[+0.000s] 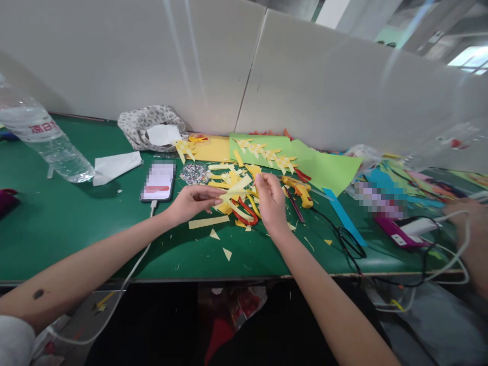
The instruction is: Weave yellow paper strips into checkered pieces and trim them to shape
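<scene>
My left hand and my right hand both pinch a yellow paper strip between them, held just above a heap of yellow paper cuttings on the green table. Red-handled scissors lie under the heap, below the strip. A yellow glue gun rests to the right of my right hand. Finished yellow cut-out shapes lie on a green paper sheet behind.
A phone on a white cable and a small dish of beads sit left of the heap. A water bottle lies far left beside white paper. Another person's hand, cables and coloured sheets crowd the right.
</scene>
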### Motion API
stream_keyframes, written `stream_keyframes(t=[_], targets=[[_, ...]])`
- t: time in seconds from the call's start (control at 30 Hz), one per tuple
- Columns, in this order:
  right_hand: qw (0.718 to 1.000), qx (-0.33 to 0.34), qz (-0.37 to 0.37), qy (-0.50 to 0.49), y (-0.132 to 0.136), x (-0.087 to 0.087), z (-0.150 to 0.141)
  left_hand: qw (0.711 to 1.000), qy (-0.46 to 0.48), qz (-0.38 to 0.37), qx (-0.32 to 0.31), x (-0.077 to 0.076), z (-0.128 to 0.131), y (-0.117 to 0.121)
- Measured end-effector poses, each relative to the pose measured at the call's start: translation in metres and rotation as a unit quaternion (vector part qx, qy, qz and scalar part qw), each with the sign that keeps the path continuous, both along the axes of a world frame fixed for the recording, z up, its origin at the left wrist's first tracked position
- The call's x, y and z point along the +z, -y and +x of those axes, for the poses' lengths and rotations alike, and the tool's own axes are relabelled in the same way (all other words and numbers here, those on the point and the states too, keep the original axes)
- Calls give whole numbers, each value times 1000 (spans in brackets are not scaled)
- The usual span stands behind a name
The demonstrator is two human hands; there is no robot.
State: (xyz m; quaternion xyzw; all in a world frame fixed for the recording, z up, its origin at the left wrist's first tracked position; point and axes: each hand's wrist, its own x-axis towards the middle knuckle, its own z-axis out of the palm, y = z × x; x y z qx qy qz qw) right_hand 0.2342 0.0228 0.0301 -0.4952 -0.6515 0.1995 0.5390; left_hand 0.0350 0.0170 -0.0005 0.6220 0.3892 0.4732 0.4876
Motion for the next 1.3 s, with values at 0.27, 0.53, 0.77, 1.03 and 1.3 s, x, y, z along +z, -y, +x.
stream_keyframes(t=[0.27, 0.53, 0.77, 1.03, 1.3], targets=[[998, 30, 41, 45, 2, 3, -3, 1000, -12, 20, -18, -1, 0, 1], [998, 53, -27, 0, -3, -3, -1, 998, -44, 42, -14, 2, -1, 5], [995, 66, -61, -35, -5, -1, 1, 994, -65, 84, 6, 4, -3, 6], [994, 70, -63, -49, -5, 1, 4, 990, -86, 115, 2, 1, -5, 4], [995, 102, -21, -8, -1, 5, 2, 996, -58, 66, 13, 3, -2, 4]])
